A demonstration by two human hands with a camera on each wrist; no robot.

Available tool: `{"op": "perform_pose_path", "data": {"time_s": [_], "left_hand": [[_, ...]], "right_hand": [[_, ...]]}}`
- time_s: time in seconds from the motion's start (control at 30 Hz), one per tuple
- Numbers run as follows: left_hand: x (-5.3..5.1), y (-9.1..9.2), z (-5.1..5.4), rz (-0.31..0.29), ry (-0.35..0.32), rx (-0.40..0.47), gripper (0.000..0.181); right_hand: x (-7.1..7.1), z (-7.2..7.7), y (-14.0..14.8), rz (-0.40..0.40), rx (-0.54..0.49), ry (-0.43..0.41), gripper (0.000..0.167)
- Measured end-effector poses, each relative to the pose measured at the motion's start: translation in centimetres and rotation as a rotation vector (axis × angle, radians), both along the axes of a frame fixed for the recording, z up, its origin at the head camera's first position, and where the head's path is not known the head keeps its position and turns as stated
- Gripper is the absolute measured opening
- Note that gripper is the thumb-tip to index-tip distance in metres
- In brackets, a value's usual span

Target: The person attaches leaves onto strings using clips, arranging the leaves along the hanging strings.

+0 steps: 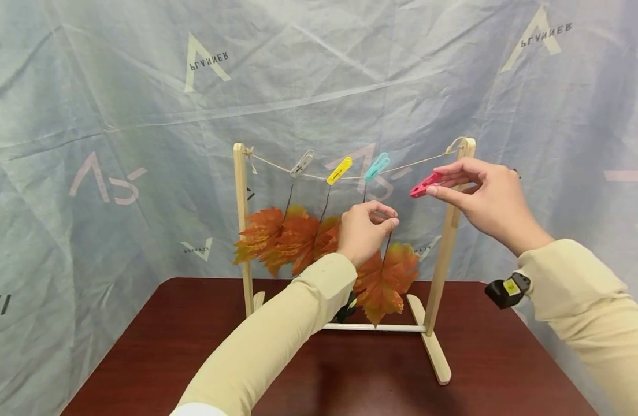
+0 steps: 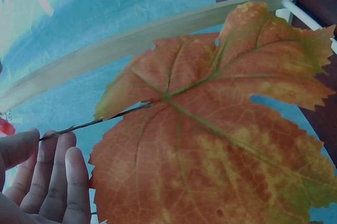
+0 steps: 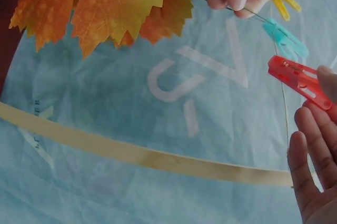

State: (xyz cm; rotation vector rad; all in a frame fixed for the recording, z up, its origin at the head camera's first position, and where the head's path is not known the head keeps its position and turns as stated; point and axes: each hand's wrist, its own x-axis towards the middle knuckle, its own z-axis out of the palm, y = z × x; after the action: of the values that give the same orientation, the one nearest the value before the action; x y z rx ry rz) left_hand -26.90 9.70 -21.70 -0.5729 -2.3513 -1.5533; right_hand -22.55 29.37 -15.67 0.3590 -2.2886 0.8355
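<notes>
My left hand (image 1: pixel 364 232) pinches the thin dark stem (image 2: pixel 95 124) of an orange artificial maple leaf (image 1: pixel 385 280), which hangs below the fingers. To the right and a little higher, my right hand (image 1: pixel 493 199) holds a red clothespin (image 1: pixel 425 185) between thumb and fingers. In the right wrist view that red clothespin (image 3: pixel 300 81) is close to the string but apart from the leaf stem. A string (image 1: pixel 420 163) sags between two wooden posts. Clipped on it are a grey clothespin (image 1: pixel 301 163), a yellow clothespin (image 1: pixel 340 171) and a blue clothespin (image 1: pixel 377 167), with leaves (image 1: pixel 267 234) hanging below.
The wooden stand has a left post (image 1: pixel 241 225), a right post (image 1: pixel 449 248), a white crossbar (image 1: pixel 376 327) and flat feet (image 1: pixel 430 341). It stands on a dark red table (image 1: pixel 204 346). Behind hangs a grey printed cloth (image 1: pixel 142 86).
</notes>
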Motion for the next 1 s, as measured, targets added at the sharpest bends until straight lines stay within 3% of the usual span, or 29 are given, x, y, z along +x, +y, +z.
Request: {"op": "perform_pose_path", "data": {"time_s": [0.17, 0.4, 1.0], "left_hand": [[-0.2, 0.9, 0.6, 0.065, 0.024, -0.006, 0.006], [-0.6, 1.8, 1.3, 0.133, 0.039, -0.008, 0.006], [-2.2, 4.5, 2.8, 0.234, -0.024, 0.063, 0.006]], "right_hand": [[0.1, 1.1, 0.0, 0.009, -0.018, 0.056, 0.032], [-0.2, 2.1, -0.2, 0.003, -0.043, 0.066, 0.028], [-1.9, 4.4, -0.8, -0.030, -0.019, 0.029, 0.025]]}}
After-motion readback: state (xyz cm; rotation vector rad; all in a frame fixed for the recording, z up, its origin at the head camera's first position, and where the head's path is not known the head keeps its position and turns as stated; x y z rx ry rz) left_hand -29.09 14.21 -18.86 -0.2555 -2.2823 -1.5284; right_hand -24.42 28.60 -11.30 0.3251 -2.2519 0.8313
